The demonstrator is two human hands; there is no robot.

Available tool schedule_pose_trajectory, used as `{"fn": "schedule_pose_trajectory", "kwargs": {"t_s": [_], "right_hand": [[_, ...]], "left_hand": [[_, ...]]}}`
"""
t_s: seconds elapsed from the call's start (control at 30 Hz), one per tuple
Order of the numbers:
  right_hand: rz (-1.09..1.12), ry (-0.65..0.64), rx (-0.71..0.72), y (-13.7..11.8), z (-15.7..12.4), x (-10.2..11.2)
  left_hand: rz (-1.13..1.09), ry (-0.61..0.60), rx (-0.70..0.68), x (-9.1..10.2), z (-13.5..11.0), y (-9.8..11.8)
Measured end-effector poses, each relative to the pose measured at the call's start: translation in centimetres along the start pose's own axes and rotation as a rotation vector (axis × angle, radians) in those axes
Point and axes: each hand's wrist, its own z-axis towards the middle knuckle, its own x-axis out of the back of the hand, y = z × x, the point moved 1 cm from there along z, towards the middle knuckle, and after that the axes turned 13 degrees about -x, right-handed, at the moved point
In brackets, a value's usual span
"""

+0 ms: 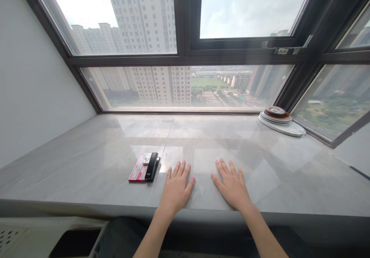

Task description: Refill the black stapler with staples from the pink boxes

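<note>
My left hand (175, 188) lies flat, palm down, on the grey marble window ledge (86, 161), fingers stretched out and holding nothing. My right hand (231, 184) rests the same way a short distance to its right, fingers spread, also with nothing in it. Just left of my left hand, a black stapler (152, 167) lies on the ledge. It rests against red-and-white small boxes (139, 169), one nearer me and one farther back. Neither hand touches the stapler or the boxes.
A stack of round plates or discs (280, 120) sits at the ledge's back right corner by the window. Large dark-framed windows (185, 57) rise behind the ledge, and a white wall (34, 96) closes the left side. The ledge's front edge runs under my wrists.
</note>
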Motion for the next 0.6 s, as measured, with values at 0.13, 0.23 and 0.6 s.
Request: {"fn": "schedule_pose_trajectory", "kwargs": {"t_s": [0.13, 0.23, 0.6], "right_hand": [[0.029, 0.046, -0.025, -0.9, 0.0, -0.1], [0.100, 0.083, -0.067, -3.6, -0.3, 0.4], [0.597, -0.155, 0.233, -25.4, -0.2, 2.0]], "left_hand": [[0.022, -0.004, 0.003, -0.2, 0.0, 0.2], [0.034, 0.011, 0.011, -0.2, 0.1, 0.3], [0.087, 0.017, -0.039, -1.5, -0.8, -1.1]]}}
